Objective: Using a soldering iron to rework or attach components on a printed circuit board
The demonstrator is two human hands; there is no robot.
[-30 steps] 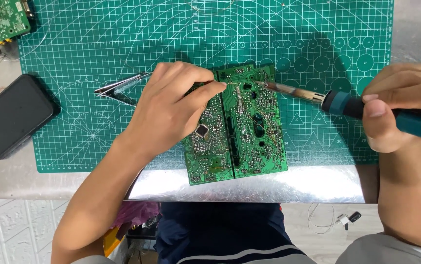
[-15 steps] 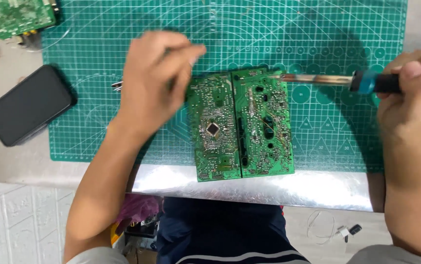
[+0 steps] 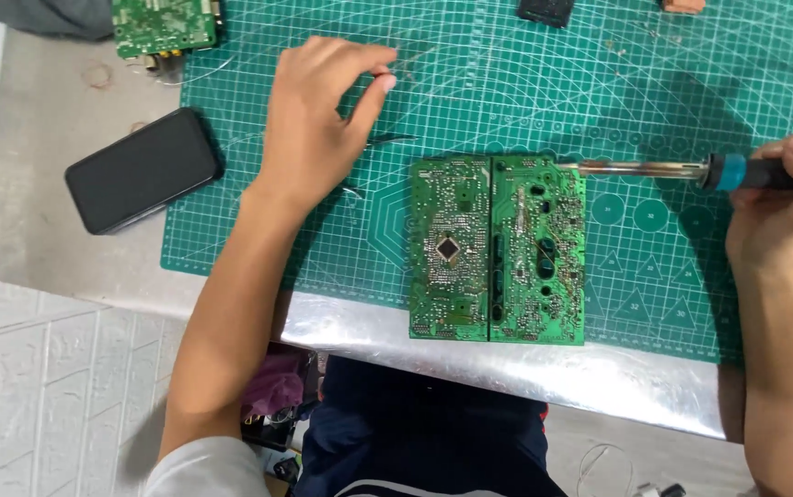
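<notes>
A green circuit board (image 3: pixel 498 248), solder side up, lies on the green cutting mat (image 3: pixel 599 74) near the table's front edge. My right hand (image 3: pixel 783 212) grips a soldering iron (image 3: pixel 654 168) by its blue and black handle. The iron's metal tip rests at the board's top edge. My left hand (image 3: pixel 318 129) hovers over the mat to the left of the board, thumb and forefinger pinched together. Whether they hold a thin wire is unclear. Metal tweezers (image 3: pixel 395 140) stick out from under this hand.
A black phone (image 3: pixel 143 170) lies face down at the mat's left edge. A second green circuit board (image 3: pixel 162 23) sits at the far left corner, and a small black item (image 3: pixel 545 9) at the far edge. The shiny metal table edge (image 3: pixel 507 364) runs in front.
My left hand has lifted off the circuit board and moved up and to the left. The soldering iron's tip has shifted from the board's middle to its top edge.
</notes>
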